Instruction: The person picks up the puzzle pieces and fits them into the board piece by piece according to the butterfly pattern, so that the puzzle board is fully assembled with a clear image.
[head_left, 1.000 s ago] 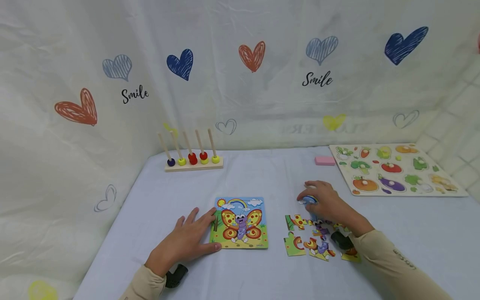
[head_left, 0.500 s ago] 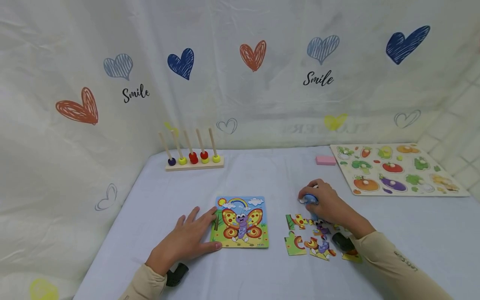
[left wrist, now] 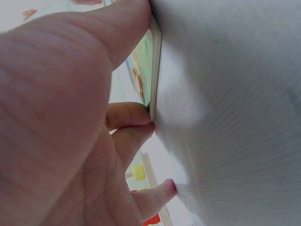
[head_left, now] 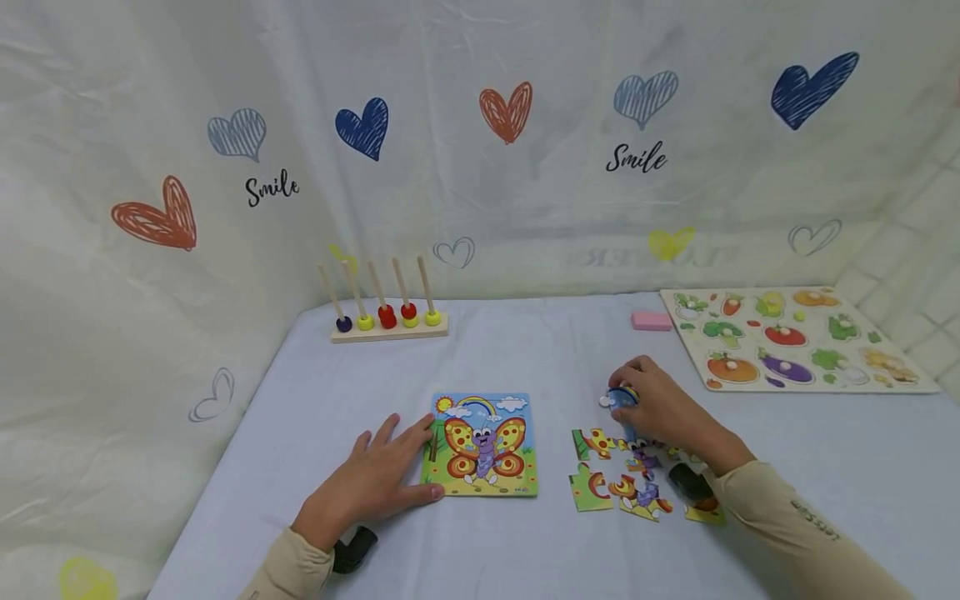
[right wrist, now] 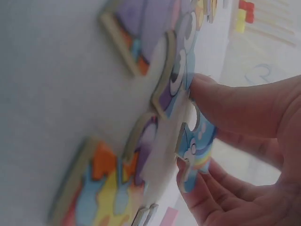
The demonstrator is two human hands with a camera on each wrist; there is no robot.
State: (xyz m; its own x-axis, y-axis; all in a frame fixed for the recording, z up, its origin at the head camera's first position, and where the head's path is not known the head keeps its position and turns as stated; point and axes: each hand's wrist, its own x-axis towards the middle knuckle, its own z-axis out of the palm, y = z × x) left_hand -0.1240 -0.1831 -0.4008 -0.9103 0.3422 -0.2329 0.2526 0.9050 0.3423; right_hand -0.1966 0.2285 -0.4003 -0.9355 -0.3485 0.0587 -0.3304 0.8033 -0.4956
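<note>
My left hand [head_left: 375, 479] lies with fingers spread at the left edge of a square butterfly puzzle board [head_left: 486, 448]. In the left wrist view its thumb and some fingertips touch the edge of that board [left wrist: 155, 66]. My right hand [head_left: 667, 412] pinches a blue puzzle piece [head_left: 622, 398] printed with a rainbow. The right wrist view shows this rainbow piece [right wrist: 200, 146] between thumb and fingers, close beside a piece with a cartoon eye [right wrist: 176, 75]. Several loose butterfly pieces [head_left: 591, 487] lie nearer the body, some hidden under the right wrist.
A wooden bead stand [head_left: 390, 333] with several upright pegs is at the back left. Toward the back right are a pink eraser-like block [head_left: 651, 321] and a large vegetable peg board [head_left: 750, 337]. A white curtain [head_left: 420, 200] with printed hearts hangs behind the table.
My right hand shifts slightly to the right and turns the rainbow piece in its fingers, so more of the print shows. My left hand and the board stay in place.
</note>
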